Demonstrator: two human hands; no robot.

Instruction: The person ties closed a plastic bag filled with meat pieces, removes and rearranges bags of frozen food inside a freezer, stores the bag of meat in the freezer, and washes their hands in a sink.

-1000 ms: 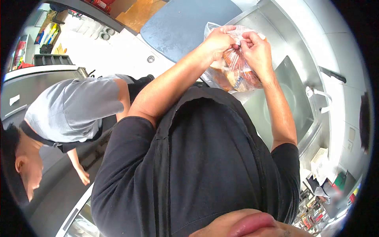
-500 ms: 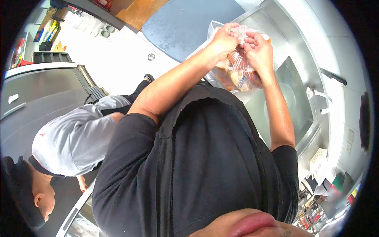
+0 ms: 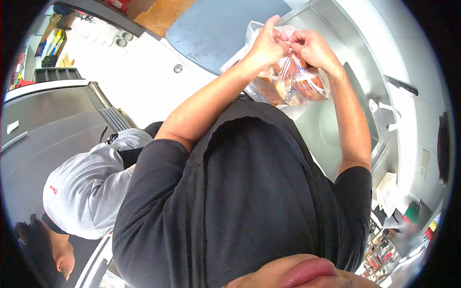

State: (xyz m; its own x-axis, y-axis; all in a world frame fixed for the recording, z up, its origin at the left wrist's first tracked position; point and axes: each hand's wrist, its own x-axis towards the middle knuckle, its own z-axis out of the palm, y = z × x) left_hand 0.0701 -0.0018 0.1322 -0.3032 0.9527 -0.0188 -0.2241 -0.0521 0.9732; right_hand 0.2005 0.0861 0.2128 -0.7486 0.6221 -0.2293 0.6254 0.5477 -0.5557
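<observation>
A clear plastic bag (image 3: 288,89) full of browned food pieces hangs at the edge of the sink; what food it is I cannot tell. Its top is gathered and twisted into a narrow neck. My left hand (image 3: 268,47) pinches that neck from the left, with one finger sticking up. From the right, my right hand (image 3: 312,50) is closed on the same gathered plastic, its fingertips meeting those of the left. The exact hold at the knot-like spot is partly hidden by the fingers.
A metal sink (image 3: 324,129) lies at the right, with a white tap (image 3: 384,108) and a black-handled knife (image 3: 402,85) on the ledge. A blue-grey board (image 3: 225,29) is beyond the bag. Another person in a grey shirt (image 3: 91,187) stands close on my left, by a steel fridge (image 3: 53,110).
My right hand has turned and lifted its wrist outward, and both hands have shifted slightly left and up with the bag's neck. The other person has moved a little downward in view.
</observation>
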